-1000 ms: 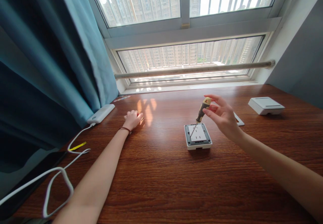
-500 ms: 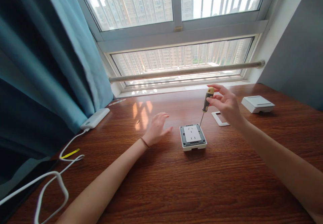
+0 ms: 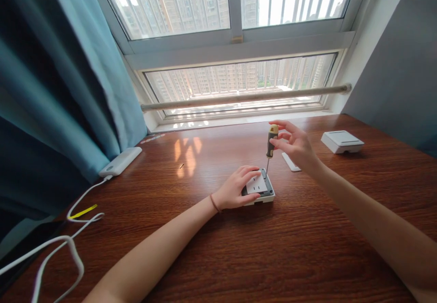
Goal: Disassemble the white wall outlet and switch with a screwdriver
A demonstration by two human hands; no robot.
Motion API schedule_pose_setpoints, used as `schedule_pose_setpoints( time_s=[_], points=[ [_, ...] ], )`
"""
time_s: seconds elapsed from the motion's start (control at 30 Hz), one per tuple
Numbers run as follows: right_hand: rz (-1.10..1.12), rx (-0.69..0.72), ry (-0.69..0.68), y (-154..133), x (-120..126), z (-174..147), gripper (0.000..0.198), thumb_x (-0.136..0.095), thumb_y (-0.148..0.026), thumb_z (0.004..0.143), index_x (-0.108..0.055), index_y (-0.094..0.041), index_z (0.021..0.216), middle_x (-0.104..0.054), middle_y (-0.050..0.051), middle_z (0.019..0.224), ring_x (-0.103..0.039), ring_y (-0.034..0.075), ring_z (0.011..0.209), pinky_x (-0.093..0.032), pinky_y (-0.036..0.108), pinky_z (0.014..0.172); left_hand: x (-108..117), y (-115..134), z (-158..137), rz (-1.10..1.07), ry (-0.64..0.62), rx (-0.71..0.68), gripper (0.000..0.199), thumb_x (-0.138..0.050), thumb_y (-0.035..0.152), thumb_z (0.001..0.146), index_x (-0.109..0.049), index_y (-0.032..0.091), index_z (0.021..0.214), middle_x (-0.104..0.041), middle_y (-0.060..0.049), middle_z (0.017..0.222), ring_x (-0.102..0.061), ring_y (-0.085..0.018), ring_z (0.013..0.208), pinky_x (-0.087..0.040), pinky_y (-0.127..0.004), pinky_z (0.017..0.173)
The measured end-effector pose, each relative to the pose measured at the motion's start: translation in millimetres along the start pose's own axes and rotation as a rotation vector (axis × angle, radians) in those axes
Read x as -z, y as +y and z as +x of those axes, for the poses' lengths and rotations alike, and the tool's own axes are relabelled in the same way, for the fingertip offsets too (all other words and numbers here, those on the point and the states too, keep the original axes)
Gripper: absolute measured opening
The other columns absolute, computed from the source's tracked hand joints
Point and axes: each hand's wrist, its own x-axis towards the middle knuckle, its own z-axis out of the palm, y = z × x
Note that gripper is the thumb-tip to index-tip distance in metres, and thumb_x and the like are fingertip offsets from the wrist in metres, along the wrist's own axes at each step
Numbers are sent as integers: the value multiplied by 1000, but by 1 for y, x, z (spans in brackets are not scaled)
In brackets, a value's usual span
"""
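Note:
My left hand grips the wall socket from its left side, fingers over the top edge and thumb along the near edge. The socket lies face up on the wooden table, with a white slotted face, grey surround and white base. Part of it is hidden under my fingers. In my right hand is a screwdriver with a black and yellow handle, held upright by the fingertips. Its tip meets the right side of the socket's grey surround; whether it sits in a screw I cannot tell.
Behind my right hand lies a white cover frame, partly hidden. A white switch box stands farther right. On the left are a white power bank, its cable, a yellow strip and a small screw-like piece.
My left hand has moved right and taken hold of the socket. The screwdriver is more upright, its tip lower and nearer the middle of the socket's right side.

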Motion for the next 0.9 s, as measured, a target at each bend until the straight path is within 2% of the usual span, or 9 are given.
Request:
schedule_pose_setpoints(
  time_s=[0.33,0.5,0.63,0.7,0.8,0.9],
  points=[
    [11,12,-66,3,0,-1,40,-65,-22,71,-57,-26,110,-53,2,95,-55,13,71,-55,31,61,1,1,-1,-25,-14,11,55,-55,40,81,-40,22,131,-43,-12,134,-40,-26,123,-31,-42,106],
    [19,10,-231,-6,10,2,42,-65,-21,72,-56,-25,113,-54,3,98,-58,14,77,-57,31,66,1,0,-2,-24,-9,-2,55,-55,40,81,-39,22,130,-43,-12,134,-40,-27,122,-32,-44,105],
    [-3,43,-381,-15,24,5,49,-63,-19,76,-51,-27,123,-56,4,104,-63,17,86,-56,35,78,2,0,-1,-26,-18,-8,55,-55,40,81,-39,20,130,-42,-13,134,-40,-26,122,-31,-43,105],
    [-20,60,-432,-19,30,6,45,-61,-19,79,-51,-25,123,-59,5,104,-64,19,90,-54,37,84,2,0,-1,-28,-21,-6,55,-55,40,81,-39,20,130,-42,-13,134,-40,-26,122,-31,-42,106],
    [-39,74,-474,-21,33,6,40,-59,-20,81,-53,-23,120,-62,7,107,-64,20,94,-52,40,89,2,0,-1,-30,-24,-8,55,-55,39,81,-39,20,130,-42,-12,134,-39,-26,122,-32,-42,106],
    [-34,81,-468,-19,29,4,43,-64,-21,77,-54,-23,119,-62,7,109,-65,21,94,-54,40,87,2,0,-1,-28,-24,-10,55,-55,39,81,-39,20,130,-41,-13,134,-39,-26,122,-31,-43,106]
  ],
)
